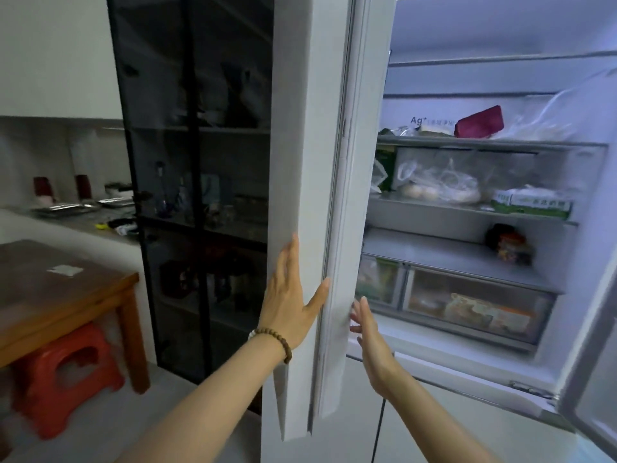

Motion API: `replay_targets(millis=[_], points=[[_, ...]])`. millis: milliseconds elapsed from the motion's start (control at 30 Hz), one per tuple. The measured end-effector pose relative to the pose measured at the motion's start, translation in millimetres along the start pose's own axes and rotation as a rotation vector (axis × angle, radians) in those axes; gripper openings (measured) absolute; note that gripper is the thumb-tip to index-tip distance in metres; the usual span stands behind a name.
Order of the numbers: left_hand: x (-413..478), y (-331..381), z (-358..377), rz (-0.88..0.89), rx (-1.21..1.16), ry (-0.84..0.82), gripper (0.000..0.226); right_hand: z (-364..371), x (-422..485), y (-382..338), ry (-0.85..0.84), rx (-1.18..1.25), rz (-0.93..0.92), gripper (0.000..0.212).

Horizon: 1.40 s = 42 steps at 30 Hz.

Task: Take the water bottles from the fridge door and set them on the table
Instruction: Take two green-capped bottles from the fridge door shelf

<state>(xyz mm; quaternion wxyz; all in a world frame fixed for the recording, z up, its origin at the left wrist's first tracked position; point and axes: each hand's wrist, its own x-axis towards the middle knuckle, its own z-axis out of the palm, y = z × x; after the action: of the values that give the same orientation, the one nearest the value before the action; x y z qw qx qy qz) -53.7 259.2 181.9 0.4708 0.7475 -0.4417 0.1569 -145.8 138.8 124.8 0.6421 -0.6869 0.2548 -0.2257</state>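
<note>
The white left fridge door (300, 135) stands edge-on to me in the middle of the view, so its inner racks and any water bottles are hidden. My left hand (290, 295) lies flat on the door's outer face, fingers spread, thumb hooked round its edge. My right hand (367, 332) is open beside the door's inner edge, fingers apart, holding nothing. The brown wooden table (50, 295) is at the lower left.
The fridge interior (467, 208) at right holds bagged food, cartons and drawers. The right fridge door (594, 379) hangs open at the far right. A dark glass cabinet (200, 195) stands left of the fridge. A red plastic stool (63, 379) sits under the table. A counter (76, 212) with trays runs behind.
</note>
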Motion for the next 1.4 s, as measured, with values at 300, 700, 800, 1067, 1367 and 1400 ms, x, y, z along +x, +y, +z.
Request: replay_targets(millis=[300,700,800,1067,1367,1400], points=[[10.9,-21.1,-61.5,-0.217,-0.088,0.162,0.12,48.9,-13.5,-43.0,-0.192,-0.333,-0.097,0.059],[46.9,-91.7,-147.9,-0.437,-0.037,0.152,0.141,153.9,30.9,-110.5,-0.216,-0.445,-0.487,0.042],[54.1,-113.6,-163.6,-0.45,-0.028,0.133,0.142,172.0,38.0,-107.8,-0.234,-0.513,-0.53,0.025],[65.4,-156.6,-206.0,-0.446,-0.102,0.099,0.139,204.3,64.6,-106.5,-0.238,-0.64,-0.562,0.052],[64.1,-153.9,-216.7,-0.357,-0.175,0.153,0.124,212.1,52.2,-118.2,-0.275,-0.635,-0.54,0.05],[62.2,-145.1,-214.3,-0.285,-0.176,0.217,0.12,203.6,49.4,-119.4,-0.267,-0.646,-0.536,0.052]])
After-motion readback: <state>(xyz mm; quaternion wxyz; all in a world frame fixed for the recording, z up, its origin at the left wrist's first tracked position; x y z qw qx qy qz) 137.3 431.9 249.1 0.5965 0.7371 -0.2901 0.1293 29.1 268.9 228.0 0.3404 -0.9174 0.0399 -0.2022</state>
